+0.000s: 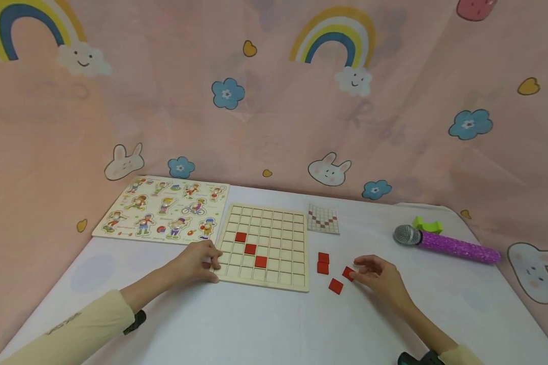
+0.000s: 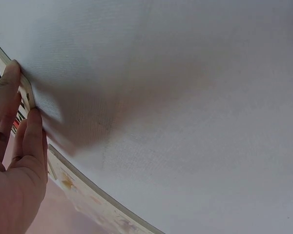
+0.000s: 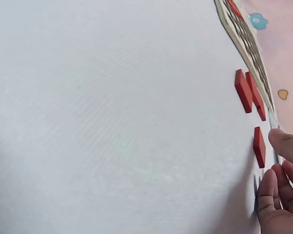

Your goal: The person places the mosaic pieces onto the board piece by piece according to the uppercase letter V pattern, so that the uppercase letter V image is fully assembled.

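A wooden grid board (image 1: 274, 228) lies on the table with three red square tiles set in a diagonal. At its near left corner my left hand (image 1: 196, 261) holds the edge, thumb at the front and fingers at the left side; the left wrist view shows those fingers (image 2: 34, 131) against the board's rim (image 2: 27, 92). To the right of the board are several loose red tiles (image 1: 335, 286). My right hand (image 1: 381, 279) has its fingertips right at the rightmost tile (image 1: 348, 274). In the right wrist view, thumb and fingers stand apart beside a red tile (image 3: 259, 147).
Behind the loose tiles lies a small pattern card (image 1: 323, 219). A picture puzzle board (image 1: 164, 208) is at the back left. On the right are a purple microphone (image 1: 456, 247) and a lime-green piece (image 1: 427, 225). A patterned cloth (image 1: 274, 126) hangs behind the table.
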Tool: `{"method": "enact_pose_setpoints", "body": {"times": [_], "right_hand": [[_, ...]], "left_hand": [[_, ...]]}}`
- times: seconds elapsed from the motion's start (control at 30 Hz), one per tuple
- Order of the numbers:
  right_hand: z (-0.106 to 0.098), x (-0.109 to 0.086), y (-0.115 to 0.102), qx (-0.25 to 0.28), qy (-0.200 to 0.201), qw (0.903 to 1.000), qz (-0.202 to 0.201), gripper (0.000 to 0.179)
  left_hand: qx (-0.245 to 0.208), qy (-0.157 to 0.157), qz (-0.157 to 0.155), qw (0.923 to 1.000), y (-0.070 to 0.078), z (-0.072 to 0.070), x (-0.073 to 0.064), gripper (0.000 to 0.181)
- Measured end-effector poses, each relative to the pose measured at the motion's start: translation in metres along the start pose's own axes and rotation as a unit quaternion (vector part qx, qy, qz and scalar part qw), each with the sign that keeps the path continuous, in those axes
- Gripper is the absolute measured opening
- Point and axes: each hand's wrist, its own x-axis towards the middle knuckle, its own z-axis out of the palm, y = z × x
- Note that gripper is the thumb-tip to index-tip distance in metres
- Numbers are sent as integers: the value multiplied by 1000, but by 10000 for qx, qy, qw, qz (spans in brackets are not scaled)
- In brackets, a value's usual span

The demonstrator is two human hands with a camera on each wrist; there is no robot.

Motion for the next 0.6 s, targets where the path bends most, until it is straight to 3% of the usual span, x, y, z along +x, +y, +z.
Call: {"method": "enact_pose_setpoints", "body": {"times": [0.17, 0.6], "right_hand": [[3, -4, 4, -1, -27, 9999, 101, 43], [2, -1, 13, -157, -48, 9993, -328, 31]], "left_hand": [[24, 23, 20, 10000, 0, 0, 0, 24], [-72, 30, -91, 9999, 1, 0, 0, 24]]}}
